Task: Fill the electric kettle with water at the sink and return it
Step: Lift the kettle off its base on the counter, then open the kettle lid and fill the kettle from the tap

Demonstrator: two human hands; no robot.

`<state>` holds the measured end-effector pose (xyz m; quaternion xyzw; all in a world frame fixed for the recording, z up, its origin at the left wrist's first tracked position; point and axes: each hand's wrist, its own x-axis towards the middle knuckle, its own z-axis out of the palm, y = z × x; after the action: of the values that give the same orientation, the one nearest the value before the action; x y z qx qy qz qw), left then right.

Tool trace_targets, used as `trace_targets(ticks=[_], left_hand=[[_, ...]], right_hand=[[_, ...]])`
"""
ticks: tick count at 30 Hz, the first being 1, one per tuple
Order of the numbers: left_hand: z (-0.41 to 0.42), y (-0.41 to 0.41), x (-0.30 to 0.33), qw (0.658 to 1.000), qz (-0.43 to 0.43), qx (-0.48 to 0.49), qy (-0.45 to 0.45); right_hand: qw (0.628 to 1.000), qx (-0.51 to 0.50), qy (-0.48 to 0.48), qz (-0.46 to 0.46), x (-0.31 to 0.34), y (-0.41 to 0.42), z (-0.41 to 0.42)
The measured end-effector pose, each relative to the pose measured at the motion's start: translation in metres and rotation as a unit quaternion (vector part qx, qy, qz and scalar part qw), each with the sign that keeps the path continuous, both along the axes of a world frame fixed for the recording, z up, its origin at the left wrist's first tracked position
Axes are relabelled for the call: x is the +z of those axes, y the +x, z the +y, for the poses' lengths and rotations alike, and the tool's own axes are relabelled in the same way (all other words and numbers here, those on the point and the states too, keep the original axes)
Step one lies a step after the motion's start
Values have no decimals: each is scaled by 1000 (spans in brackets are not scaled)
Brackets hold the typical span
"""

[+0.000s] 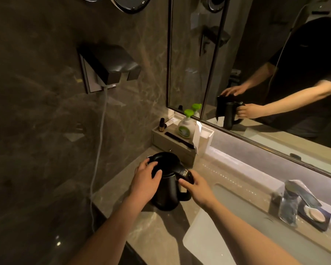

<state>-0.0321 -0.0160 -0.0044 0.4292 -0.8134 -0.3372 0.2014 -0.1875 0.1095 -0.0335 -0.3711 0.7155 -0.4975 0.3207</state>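
The black electric kettle (165,190) stands upright on the marble surface (157,232), just left of the sink (218,236), with its lid closed. The left hand (144,180) lies spread over the lid, fingers curved down onto it, while the right hand (198,186) is wrapped around the top of the handle on the kettle's right side. Farther back on the surface, a tray (172,142) holds a green-topped soap pump (185,125), a small dark bottle (161,125) and a black comb (178,140). To the right, past the basin, are the tap (298,192) and a soap dish (313,215). A mirror (256,54) on the far wall reflects both hands on the kettle. A pale cable (98,142) hangs from a wall box (107,67) at left.
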Motion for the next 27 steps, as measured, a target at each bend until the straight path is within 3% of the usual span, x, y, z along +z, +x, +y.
trace_targets(ticks=[12, 20, 27], left_hand=[[5, -48, 52, 983, 160, -85, 42], [88, -108, 77, 943, 182, -277, -9], [156, -157, 49, 915, 153, -366, 75]], right_hand=[[992, -72, -82, 63, 54, -25, 39], [973, -197, 5, 117, 37, -41, 135], [944, -325, 28, 44, 7, -44, 236]])
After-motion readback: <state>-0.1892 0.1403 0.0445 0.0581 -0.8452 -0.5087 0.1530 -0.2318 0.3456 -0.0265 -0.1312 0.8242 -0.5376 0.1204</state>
